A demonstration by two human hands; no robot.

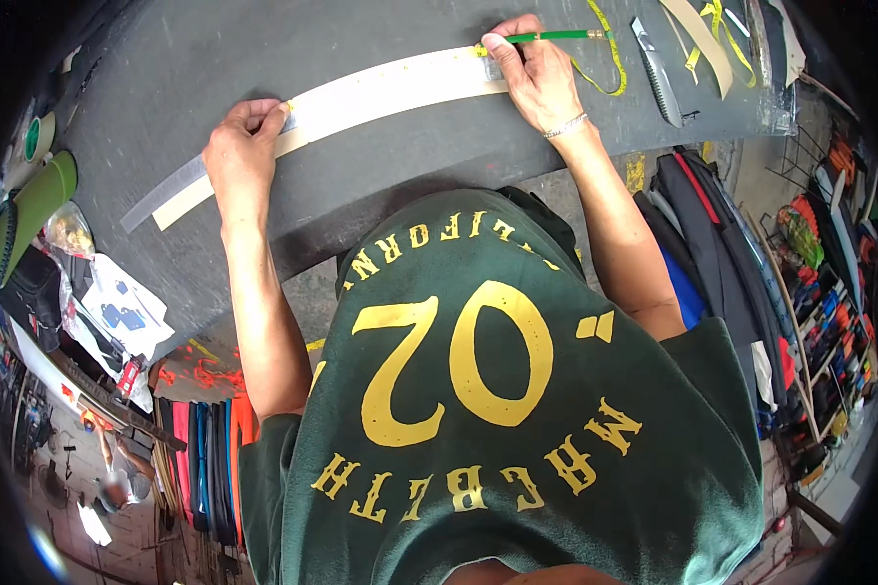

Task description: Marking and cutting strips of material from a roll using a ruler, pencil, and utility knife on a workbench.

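Note:
A long pale strip [180, 203] lies slantwise along the dark table, with a translucent ruler-like strip [151, 203] beside it, its left end jutting past my left hand. At the strip's upper edge my left hand [242, 151] is closed, thumb and fingertips pinching a yellow bit of tape measure. My right hand [539, 83], at the strip's right end, holds a green pencil [561, 35] level between thumb and fingers. The thumb also presses by a yellow tape end at the edge. From behind this hand the yellow tape measure [619, 78] curls away on the table.
A grey utility knife [657, 73] lies right of my right hand, near tan strips [704, 49] and more yellow tape. A green roll [44, 200], plastic bags and a white sheet [122, 302] crowd the table's left end. Folded fabrics [698, 219] sit below right; another person [122, 478] is far left.

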